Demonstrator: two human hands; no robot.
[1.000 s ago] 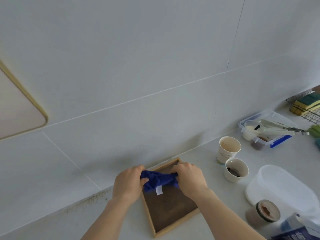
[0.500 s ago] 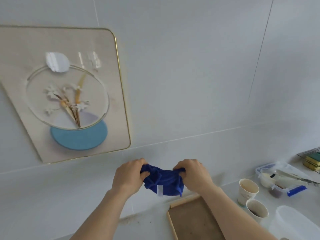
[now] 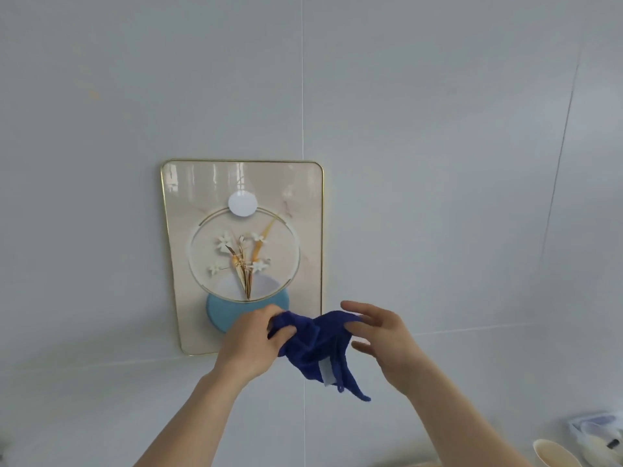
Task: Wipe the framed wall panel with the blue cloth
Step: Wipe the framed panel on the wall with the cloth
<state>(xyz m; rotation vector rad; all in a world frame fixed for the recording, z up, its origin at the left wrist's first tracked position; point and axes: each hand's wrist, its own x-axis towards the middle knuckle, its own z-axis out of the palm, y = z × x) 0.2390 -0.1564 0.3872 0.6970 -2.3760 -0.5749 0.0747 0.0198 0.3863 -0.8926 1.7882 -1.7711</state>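
Note:
A framed wall panel (image 3: 242,251) with a thin gold rim, a flower picture and a blue disc hangs on the white tiled wall, centre left. A crumpled dark blue cloth (image 3: 315,345) with a white label hangs in front of the panel's lower right corner. My left hand (image 3: 251,342) pinches the cloth's left end and covers part of the panel's bottom edge. My right hand (image 3: 381,335) is to the right of the cloth, fingers spread, fingertips touching its upper right edge without a clear grip.
White tiled wall (image 3: 438,163) fills the view. At the bottom right corner are the rim of a paper cup (image 3: 556,455) and part of a clear plastic container (image 3: 600,433).
The view has swung up and left, bringing the panel to the centre. Both hands rose with the cloth. My right hand has loosened its grip and spread its fingers; the cloth now droops.

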